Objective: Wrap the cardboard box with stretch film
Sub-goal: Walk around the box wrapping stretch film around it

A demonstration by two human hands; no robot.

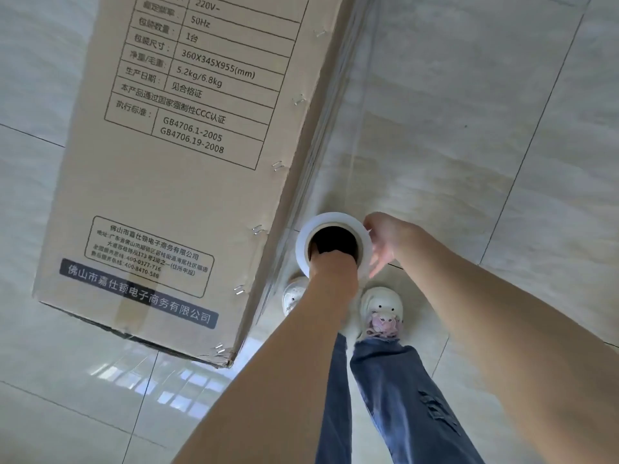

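Observation:
A tall cardboard box [174, 195] with black printed labels and a stapled right edge stands on the tiled floor, seen from above. Close beside its right face a white stretch film roll [335, 218] is held upright. Clear film [338, 105] runs from the roll along that right face. My left hand [331, 269] reaches into the roll's dark core, and its fingers are hidden inside. My right hand [385, 239] rests against the roll's outer side, thumb at the rim and fingers pointing down along it.
Glossy pale floor tiles [469, 128] lie all around. My feet in white shoes [382, 313] and blue jeans [395, 396] stand right below the roll, close to the box's near right corner [227, 361].

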